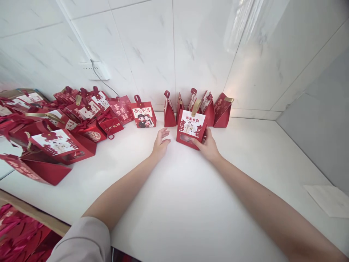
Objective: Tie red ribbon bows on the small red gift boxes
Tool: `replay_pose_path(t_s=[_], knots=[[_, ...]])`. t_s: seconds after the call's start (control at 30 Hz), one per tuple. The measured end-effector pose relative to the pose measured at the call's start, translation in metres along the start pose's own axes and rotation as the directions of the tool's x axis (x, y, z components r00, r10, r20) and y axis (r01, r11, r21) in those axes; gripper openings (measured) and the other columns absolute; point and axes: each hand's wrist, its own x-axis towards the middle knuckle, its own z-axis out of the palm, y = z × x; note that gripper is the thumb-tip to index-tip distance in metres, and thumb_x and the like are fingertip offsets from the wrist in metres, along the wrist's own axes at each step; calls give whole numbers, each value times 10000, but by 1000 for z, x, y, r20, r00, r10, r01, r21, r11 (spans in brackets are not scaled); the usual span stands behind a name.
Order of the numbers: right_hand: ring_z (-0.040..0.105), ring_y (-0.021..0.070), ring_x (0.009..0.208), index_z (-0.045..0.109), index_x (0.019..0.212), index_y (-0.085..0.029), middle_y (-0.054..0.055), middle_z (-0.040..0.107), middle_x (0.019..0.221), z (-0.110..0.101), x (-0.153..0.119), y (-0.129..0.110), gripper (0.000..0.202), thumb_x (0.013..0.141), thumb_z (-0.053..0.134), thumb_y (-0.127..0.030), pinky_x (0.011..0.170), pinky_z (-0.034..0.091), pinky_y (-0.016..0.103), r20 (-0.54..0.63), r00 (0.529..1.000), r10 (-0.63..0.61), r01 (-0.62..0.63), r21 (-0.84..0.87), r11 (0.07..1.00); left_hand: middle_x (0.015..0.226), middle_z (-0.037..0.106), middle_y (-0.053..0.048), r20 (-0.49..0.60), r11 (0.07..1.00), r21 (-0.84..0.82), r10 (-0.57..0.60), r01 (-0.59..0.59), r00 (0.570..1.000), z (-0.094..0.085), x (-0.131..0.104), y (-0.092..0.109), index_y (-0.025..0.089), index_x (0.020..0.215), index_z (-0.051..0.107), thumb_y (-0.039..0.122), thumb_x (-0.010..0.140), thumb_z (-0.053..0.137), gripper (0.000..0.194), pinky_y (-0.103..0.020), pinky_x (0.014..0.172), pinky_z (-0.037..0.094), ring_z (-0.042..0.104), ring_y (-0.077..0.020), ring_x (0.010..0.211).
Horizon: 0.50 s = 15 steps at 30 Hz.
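My right hand (207, 146) grips the lower right side of a red gift box (191, 128), its thumb across the front. The box has a gold ribbon loop on top, a white printed panel with a couple on it, and a small clear window. To the left of that box, apart from it, my left hand (160, 142) is empty with its fingers spread. Behind the held box, several narrow red gift boxes (222, 111) stand upright along the wall. A smaller red box (143, 115) with a cartoon couple stands left of them.
Many red boxes (64, 145) crowd the left of the white table (174, 203), some tilted or lying. A cable runs from the wall socket (94, 70). Paper (327, 200) lies at the right. Below the left edge, a carton (35, 211) holds more red boxes.
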Motion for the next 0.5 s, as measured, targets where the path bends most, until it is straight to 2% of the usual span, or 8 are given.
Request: replay_pose_path(t_s=[0.17,0.33,0.43,0.5], knots=[[571,313,1183,405,1345,-228,133,586,1318,-9,3,5,752,739,734,-528,1029,428,530,42,994,103,-100,-72,992,1213,591,-107,-57,999,11,-29,30,998,0,0,-1,203,1136,537,167,740,543,398,-444,1008,425,573,-235,1150],[587,325,1156,443,1284,-235,120,609,1291,-8,-7,-4,714,706,768,-500,993,453,532,103,987,124,-113,-113,987,1279,558,-133,-165,996,88,-5,19,986,4,-13,8,189,1160,537,217,835,521,326,-439,972,450,576,-245,1125],[607,339,1113,449,1264,-237,125,620,1267,1,-20,-14,687,712,761,-502,944,481,543,121,981,151,-127,-184,975,1374,495,-125,-239,986,161,76,-38,968,4,-22,29,207,1260,501,317,913,495,364,-415,1062,379,509,-244,1230],[613,341,1102,444,1274,-235,129,622,1261,11,-30,-23,680,727,753,-495,935,486,546,160,976,149,-118,-189,975,1406,471,-131,-228,947,278,227,-160,947,-1,-25,54,188,1322,469,372,929,492,435,-395,1115,319,449,-251,1308]])
